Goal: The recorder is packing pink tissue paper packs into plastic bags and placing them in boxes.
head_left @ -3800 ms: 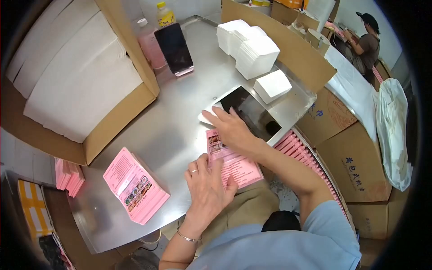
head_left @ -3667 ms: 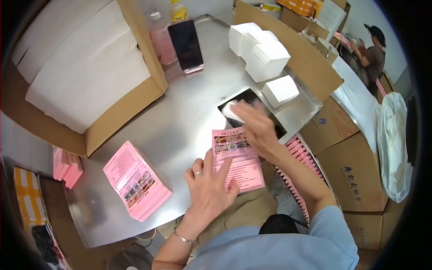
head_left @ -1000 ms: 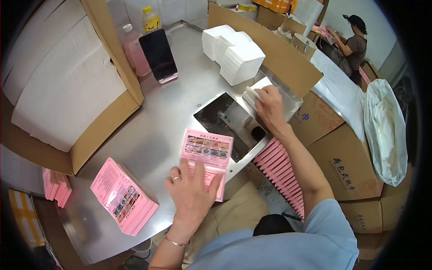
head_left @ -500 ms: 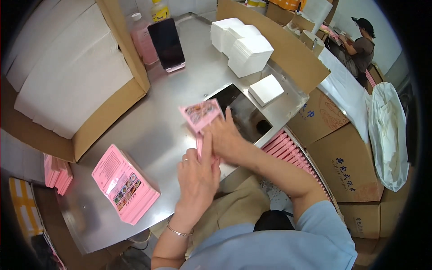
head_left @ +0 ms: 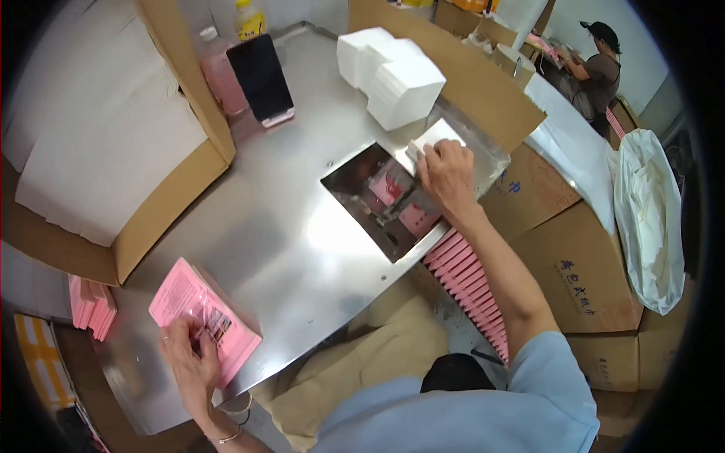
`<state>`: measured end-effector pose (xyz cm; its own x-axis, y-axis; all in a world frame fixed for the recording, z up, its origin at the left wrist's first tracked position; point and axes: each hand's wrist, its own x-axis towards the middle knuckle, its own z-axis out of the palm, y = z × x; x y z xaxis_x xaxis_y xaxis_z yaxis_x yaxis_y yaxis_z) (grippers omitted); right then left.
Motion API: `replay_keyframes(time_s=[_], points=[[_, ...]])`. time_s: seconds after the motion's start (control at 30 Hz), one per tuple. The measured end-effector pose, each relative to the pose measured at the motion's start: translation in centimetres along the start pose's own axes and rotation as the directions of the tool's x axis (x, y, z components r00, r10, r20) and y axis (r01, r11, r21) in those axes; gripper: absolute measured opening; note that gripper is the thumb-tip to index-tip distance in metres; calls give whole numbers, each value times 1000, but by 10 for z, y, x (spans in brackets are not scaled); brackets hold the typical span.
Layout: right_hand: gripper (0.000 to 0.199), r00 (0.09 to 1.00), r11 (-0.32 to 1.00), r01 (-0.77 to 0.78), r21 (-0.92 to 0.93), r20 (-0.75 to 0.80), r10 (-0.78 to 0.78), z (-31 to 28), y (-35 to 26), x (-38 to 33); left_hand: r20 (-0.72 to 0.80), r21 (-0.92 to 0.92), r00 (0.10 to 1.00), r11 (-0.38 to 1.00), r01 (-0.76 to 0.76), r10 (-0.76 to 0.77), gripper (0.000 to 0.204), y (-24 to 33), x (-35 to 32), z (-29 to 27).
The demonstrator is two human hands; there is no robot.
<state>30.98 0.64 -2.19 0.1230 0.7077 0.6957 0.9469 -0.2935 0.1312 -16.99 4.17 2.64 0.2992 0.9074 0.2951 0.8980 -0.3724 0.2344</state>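
Left hand (head_left: 189, 359) pinches pink wrapper (head_left: 179, 291) at near edge of table (head_left: 291, 294), right hand (head_left: 450, 177) white tissue (head_left: 411, 155) by right corner; best peeled singly.

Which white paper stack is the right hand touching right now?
The low white stack beside the rectangular opening, under the right hand. It sits alone; the taller white stacks stand together farther back, untouched.

Blue chars on brown cardboard box (head_left: 574, 275), R side; tiny print on pink pkt stack (head_left: 190, 296), prob. illegible.
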Motion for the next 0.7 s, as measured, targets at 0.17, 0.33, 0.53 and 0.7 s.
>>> replay_keyframes(time_s=[0.17, 0.33, 0.53, 0.7], points=[[12, 995, 981, -81, 174, -45, 90, 17, 1, -6, -18, -375, 1000, 927, 14, -22, 5, 31, 11, 7], [12, 995, 943, -99, 318, 4, 103, 18, 20, -4, -19, -328, 882, 831, -450, 470, 18, 148, 20, 83], [25, 995, 936, -80, 342, -33, 97, 12, 22, -3, -17, -309, 926, 879, -363, 377, 19, 145, 14, 83], [40, 988, 842, 135, 522, -139, -72, -13, -30, -9, -50, -459, 839, 733, -501, 542, 37, 156, 12, 87]])
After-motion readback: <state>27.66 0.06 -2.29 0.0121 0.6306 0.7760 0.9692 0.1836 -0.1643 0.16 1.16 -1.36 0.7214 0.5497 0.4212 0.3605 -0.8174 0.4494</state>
